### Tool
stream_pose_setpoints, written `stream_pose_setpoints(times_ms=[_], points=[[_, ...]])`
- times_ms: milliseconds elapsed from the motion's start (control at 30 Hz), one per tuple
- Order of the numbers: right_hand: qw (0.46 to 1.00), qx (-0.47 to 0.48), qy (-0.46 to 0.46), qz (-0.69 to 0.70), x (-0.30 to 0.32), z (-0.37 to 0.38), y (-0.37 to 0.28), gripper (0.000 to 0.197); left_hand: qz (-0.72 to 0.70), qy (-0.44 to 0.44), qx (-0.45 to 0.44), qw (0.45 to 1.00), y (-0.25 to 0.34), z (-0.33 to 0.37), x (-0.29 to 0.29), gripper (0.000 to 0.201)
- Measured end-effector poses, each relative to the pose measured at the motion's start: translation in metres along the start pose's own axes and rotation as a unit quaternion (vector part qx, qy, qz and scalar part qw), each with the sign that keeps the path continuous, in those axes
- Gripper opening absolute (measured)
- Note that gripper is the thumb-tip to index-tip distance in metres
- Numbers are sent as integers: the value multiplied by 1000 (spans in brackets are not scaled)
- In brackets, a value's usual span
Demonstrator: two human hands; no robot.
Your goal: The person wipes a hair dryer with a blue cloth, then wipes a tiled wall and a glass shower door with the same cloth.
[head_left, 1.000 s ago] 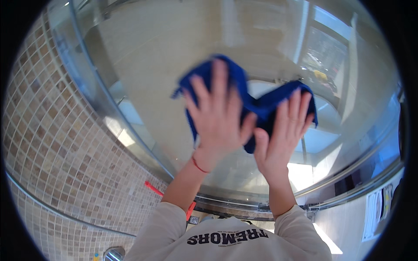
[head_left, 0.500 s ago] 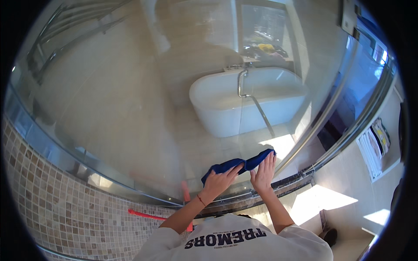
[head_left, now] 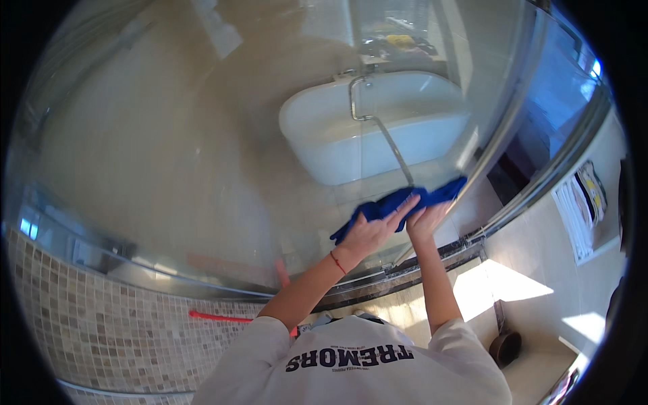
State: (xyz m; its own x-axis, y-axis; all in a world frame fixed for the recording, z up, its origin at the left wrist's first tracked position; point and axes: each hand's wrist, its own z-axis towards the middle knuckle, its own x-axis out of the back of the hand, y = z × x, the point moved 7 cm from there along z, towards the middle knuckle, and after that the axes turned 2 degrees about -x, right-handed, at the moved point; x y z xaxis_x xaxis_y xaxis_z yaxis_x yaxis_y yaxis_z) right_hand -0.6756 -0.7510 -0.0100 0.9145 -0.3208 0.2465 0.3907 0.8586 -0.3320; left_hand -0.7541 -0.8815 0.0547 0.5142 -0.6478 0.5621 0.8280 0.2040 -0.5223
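A dark blue cloth [head_left: 395, 201] is spread against a curved glass shower panel [head_left: 236, 196] in front of me. My left hand [head_left: 371, 233] lies over the cloth's left part, its fingers reaching up to the right and holding it to the glass. A thin red band circles that wrist. Close beside it, my right hand [head_left: 429, 217] grips the cloth's right part with bent fingers, near the panel's metal-edged side. The cloth's right corner sticks up above the right hand. Some fingertips are hidden in the folds.
Through the glass shows a white bathtub [head_left: 378, 158] with a chrome tap pipe [head_left: 386, 135]. A metal frame post [head_left: 496, 158] stands at right. A red stick-like tool [head_left: 219, 316] lies at lower left by mosaic tiles [head_left: 101, 324]. Folded cloths [head_left: 577, 212] sit in a niche at right.
Both hands have slid the blue cloth up and to the right across the glass. The right hand's fingers went from stretched to bent. My view has tilted slightly.
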Motion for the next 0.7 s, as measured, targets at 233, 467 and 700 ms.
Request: stream_pose_setpoints(times_ms=[233, 467, 700], points=[[993, 38, -107, 34, -7, -132, -30, 73, -88, -137, 14, 986, 19, -141, -52, 74], [978, 84, -75, 175, -30, -64, -170, 66, -24, -31, 382, 923, -106, -183, 13, 39], [931, 206, -61, 295, -51, -29, -326, 43, -50, 132, 474, 869, -166, -224, 86, 71]])
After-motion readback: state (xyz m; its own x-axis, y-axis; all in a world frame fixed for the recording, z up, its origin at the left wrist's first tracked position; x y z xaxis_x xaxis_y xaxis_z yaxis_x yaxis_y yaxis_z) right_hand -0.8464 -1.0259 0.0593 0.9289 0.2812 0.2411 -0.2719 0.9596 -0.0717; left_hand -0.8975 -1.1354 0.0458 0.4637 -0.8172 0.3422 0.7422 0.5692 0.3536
